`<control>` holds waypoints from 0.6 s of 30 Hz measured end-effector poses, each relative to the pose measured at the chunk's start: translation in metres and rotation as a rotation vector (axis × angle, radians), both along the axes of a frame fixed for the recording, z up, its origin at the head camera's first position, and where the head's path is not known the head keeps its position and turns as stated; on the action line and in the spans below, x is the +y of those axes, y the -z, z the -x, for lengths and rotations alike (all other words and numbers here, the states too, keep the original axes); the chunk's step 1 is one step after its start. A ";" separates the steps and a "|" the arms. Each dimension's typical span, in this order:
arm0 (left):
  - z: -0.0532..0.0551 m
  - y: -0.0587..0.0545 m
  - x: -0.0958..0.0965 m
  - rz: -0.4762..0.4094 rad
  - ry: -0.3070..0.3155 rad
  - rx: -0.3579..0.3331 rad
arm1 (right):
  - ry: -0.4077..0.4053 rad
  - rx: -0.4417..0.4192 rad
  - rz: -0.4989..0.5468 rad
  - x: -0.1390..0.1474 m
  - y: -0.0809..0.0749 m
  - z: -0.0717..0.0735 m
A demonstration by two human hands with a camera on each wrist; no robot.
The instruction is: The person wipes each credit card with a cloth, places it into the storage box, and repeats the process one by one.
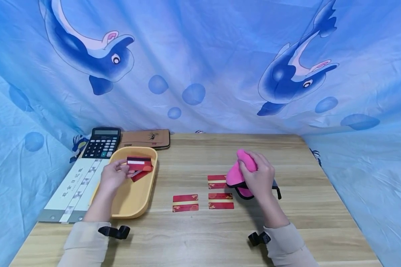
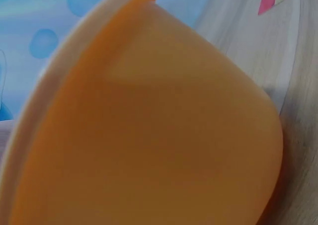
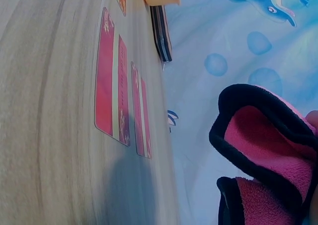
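Observation:
My left hand (image 1: 114, 175) pinches a red card (image 1: 142, 168) with a black stripe and a white strip, over the yellow plastic tray (image 1: 128, 205). Under it another red card (image 1: 141, 176) lies in the tray. In the left wrist view the tray's outer wall (image 2: 164, 115) blocks sight of that hand. My right hand (image 1: 261, 177) grips a bunched pink cloth (image 1: 235, 175) edged in black, above the table on the right. The right wrist view shows folds of the cloth (image 3: 271, 145). Beside it lie red cards with gold bands: an upper one (image 1: 216, 178), a lower one (image 1: 221, 206) and a left one (image 1: 185, 208).
Left of the tray lies a white-and-grey account book (image 1: 75, 181), with a black calculator (image 1: 101, 144) at its far end. A brown zip wallet (image 1: 143, 138) sits behind the tray. A blue dolphin-print curtain (image 1: 200, 55) hangs around the wooden table (image 1: 190, 241).

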State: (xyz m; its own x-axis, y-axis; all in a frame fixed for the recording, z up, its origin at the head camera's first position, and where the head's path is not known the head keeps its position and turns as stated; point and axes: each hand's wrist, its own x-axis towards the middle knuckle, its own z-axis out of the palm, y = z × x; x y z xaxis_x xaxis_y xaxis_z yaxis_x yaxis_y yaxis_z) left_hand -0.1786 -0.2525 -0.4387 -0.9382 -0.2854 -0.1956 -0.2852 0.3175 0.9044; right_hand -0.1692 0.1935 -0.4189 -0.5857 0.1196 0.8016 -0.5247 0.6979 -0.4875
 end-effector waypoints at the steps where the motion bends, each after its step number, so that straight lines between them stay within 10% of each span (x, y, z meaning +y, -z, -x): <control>1: 0.000 0.001 0.000 0.017 0.007 -0.006 | 0.001 -0.002 0.002 0.000 0.000 0.000; 18: -0.001 -0.007 0.000 0.186 0.036 -0.089 | 0.001 -0.011 0.009 0.004 -0.001 -0.001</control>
State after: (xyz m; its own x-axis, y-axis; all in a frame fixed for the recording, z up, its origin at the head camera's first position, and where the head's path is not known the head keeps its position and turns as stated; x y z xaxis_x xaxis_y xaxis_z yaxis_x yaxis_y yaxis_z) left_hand -0.1776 -0.2523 -0.4317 -0.9298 -0.2913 -0.2252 -0.3468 0.4876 0.8012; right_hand -0.1682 0.1975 -0.4178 -0.5945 0.1271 0.7940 -0.5186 0.6940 -0.4994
